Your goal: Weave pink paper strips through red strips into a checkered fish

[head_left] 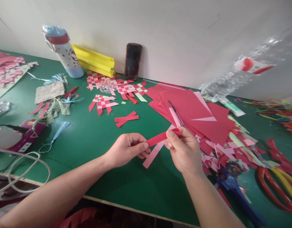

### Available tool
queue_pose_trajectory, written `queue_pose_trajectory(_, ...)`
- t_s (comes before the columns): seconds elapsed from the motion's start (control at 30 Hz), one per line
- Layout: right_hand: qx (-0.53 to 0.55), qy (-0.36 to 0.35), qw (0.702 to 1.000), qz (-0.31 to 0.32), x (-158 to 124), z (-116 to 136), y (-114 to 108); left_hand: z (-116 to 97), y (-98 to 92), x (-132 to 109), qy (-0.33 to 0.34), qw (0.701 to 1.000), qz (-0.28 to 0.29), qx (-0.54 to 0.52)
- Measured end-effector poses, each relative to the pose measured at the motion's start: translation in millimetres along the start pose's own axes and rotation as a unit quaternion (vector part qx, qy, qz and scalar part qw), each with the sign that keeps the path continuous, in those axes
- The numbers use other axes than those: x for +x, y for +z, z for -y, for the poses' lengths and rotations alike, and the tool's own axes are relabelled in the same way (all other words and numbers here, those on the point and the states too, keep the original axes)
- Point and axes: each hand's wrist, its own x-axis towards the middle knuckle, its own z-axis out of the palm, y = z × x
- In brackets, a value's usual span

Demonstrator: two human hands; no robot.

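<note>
My left hand (129, 148) and my right hand (182, 148) pinch the two ends of a folded red paper strip (157, 138) a little above the green table (100, 133). A pink paper strip (153, 154) hangs below the red one, between the hands; which hand holds it I cannot tell. Just behind my right hand lies a stack of red paper sheets (191, 109) with a thin knife or pen (175, 113) on it. Two loose red strips (126, 119) lie on the table ahead of my left hand.
Woven red-and-pink paper pieces (103, 103) lie mid-table, more at far left. A phone (133, 61) leans on the wall beside yellow folded paper (95, 60) and a water bottle (65, 53). Plastic bottle (243, 69), scraps, a blue tool (231, 183) right; tassels, cables left.
</note>
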Motion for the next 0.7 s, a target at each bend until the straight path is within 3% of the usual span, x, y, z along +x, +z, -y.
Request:
queue_pose_trajectory(0.23, -0.03, 0.046, 0.998, 0.034, -10.2, -5.9, 7.2, 1.7, 3.2, 0.7, 0.003, 0.999, 0.038, -0.016)
queue_pose_trajectory(0.4, -0.053, 0.055, 0.995, 0.067, -12.6, -8.1, 8.5, 0.5, 2.7, 0.8, -0.006, 0.999, 0.032, 0.023)
queue_pose_trajectory(0.6, -0.064, 0.127, 0.968, 0.207, -10.1, -0.4, 6.4, 1.8, -3.2, 1.3, 0.027, 0.997, 0.035, 0.057)
queue_pose_trajectory(0.7, -0.106, 0.099, 0.974, 0.176, -9.8, -2.5, 3.8, 1.7, -3.1, 0.9, 0.025, 0.996, 0.039, 0.077)
